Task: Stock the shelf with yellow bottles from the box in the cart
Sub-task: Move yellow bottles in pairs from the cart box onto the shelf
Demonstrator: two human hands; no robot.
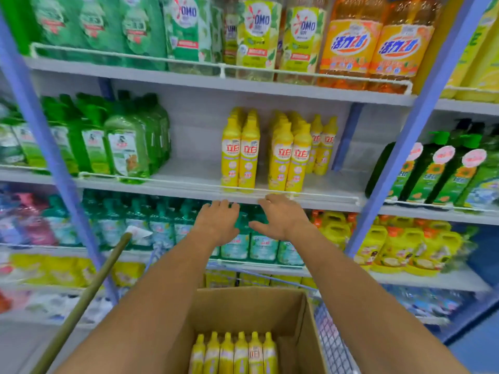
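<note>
Yellow bottles (pixel 266 155) stand in rows on the middle shelf (pixel 194 182), with a gap between two front pairs. Several more yellow bottles (pixel 233 354) stand upright in an open cardboard box (pixel 251 306) at the bottom centre, inside a wire cart (pixel 334 344). My left hand (pixel 218 221) and my right hand (pixel 279 215) are stretched out side by side just below the shelf's front rail. Both have relaxed fingers and hold nothing.
Green bottles (pixel 127 149) fill the shelf's left end; bare shelf lies between them and the yellow ones. Orange and green bottles stand on the shelf above, teal bottles (pixel 159 228) below. Blue uprights (pixel 421 122) frame the bay. A wooden stick (pixel 91 295) leans at the left.
</note>
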